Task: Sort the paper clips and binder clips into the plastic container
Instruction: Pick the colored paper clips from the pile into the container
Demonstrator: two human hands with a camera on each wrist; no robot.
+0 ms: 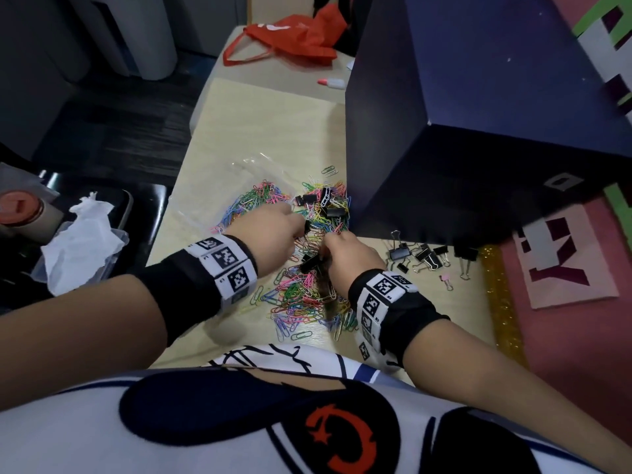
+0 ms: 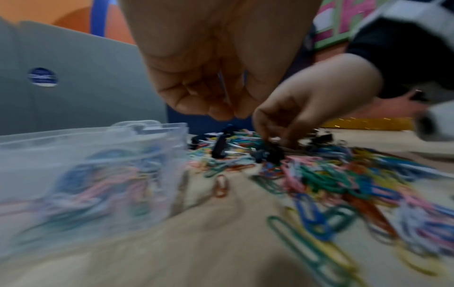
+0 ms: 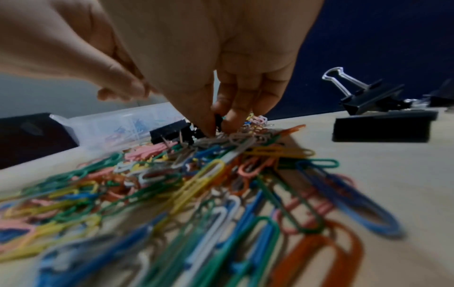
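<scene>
Coloured wire paper clips lie heaped across the pale wooden table, the pile running from near the person's body up to the foot of a big dark blue box. Black binder clips are mixed into the far part of the heap, and a separate group of binder clips with silver handles lies to the right, just in front of the box. A clear plastic container sits on the table to the left of the heap, already holding some paper clips behind its see-through wall. The right hand reaches down into the middle of the pile, its fingertips drawn together and pinching a small black binder clip. The left hand hovers just beside it over the heap with its fingers curled inward; whether it holds anything I cannot tell. Both wrists wear black bands with square printed markers. Off the table's left edge are a crumpled white tissue and an orange-lidded cup; an orange bag lies at the far end.
</scene>
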